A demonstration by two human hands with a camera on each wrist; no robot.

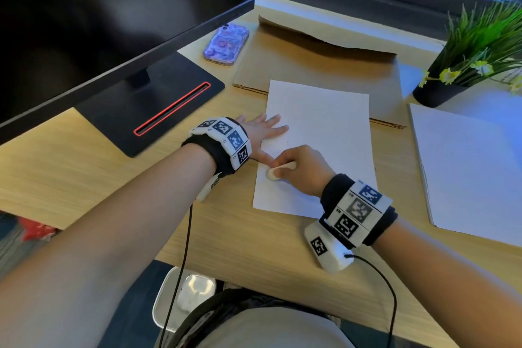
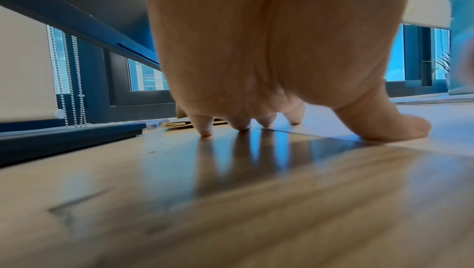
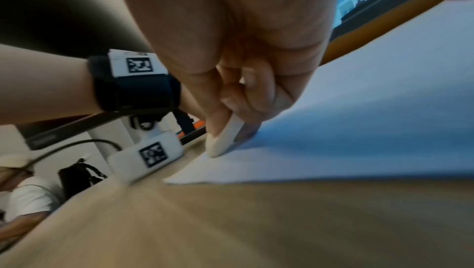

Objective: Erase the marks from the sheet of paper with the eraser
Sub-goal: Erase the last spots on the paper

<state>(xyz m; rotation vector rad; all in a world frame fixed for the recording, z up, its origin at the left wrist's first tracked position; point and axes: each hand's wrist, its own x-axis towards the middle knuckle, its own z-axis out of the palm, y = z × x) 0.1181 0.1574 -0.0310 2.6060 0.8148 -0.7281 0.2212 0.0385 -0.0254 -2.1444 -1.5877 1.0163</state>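
A white sheet of paper (image 1: 322,133) lies on the wooden desk (image 1: 84,178) in front of me. My left hand (image 1: 262,133) lies flat with spread fingers on the sheet's left edge, the thumb near the eraser. In the left wrist view the fingertips (image 2: 205,130) press down on the surface. My right hand (image 1: 299,169) pinches a white oval eraser (image 1: 275,172) and holds its tip against the paper near the left edge. The right wrist view shows the eraser (image 3: 223,140) touching the sheet (image 3: 359,130). Any marks on the paper are too faint to make out.
A monitor (image 1: 113,22) with a black base (image 1: 158,110) stands at the left. A phone in a purple case (image 1: 226,44) and a brown cardboard sheet (image 1: 319,65) lie behind the paper. A potted plant (image 1: 474,54) and a stack of white paper (image 1: 469,172) sit at the right.
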